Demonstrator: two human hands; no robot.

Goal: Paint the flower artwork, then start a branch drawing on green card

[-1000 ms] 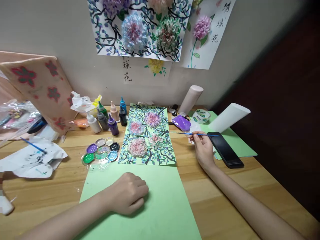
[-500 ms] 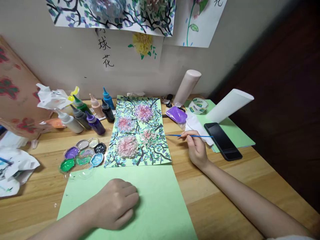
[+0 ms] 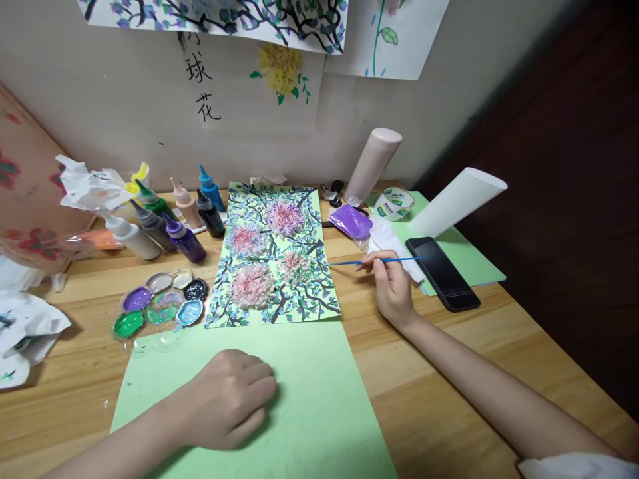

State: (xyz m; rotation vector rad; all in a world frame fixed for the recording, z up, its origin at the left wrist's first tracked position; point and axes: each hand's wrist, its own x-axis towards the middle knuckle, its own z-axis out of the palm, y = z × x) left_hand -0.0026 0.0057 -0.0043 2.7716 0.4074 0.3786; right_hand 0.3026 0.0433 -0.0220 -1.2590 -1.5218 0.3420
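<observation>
My right hand (image 3: 392, 287) pinches a thin blue paintbrush (image 3: 394, 261), held nearly level, its tip at the right edge of a painted picture (image 3: 279, 306). That picture shows dark branches, small blue and purple leaves and several raised pink and purple flowers on pale green paper. My left hand (image 3: 232, 399) is curled, resting on a plain green sheet (image 3: 319, 412) below the picture; its fingertips are hidden underneath, and I see nothing in it. Left of the picture lies a palette (image 3: 164, 299) with several wells of purple, green, blue, black and pale paint.
Several paint bottles (image 3: 184, 239) stand behind the palette. Crumpled tissues (image 3: 30, 332) lie far left. On the right are a black phone (image 3: 443, 274), a tape roll (image 3: 394, 203), a purple packet (image 3: 351, 221), a white tube (image 3: 456, 203) and a pinkish bottle (image 3: 373, 166).
The camera view has tilted slightly down, so the wall pictures sit higher. Both hands stay in nearly the same place, the right hand still holding the paintbrush.
</observation>
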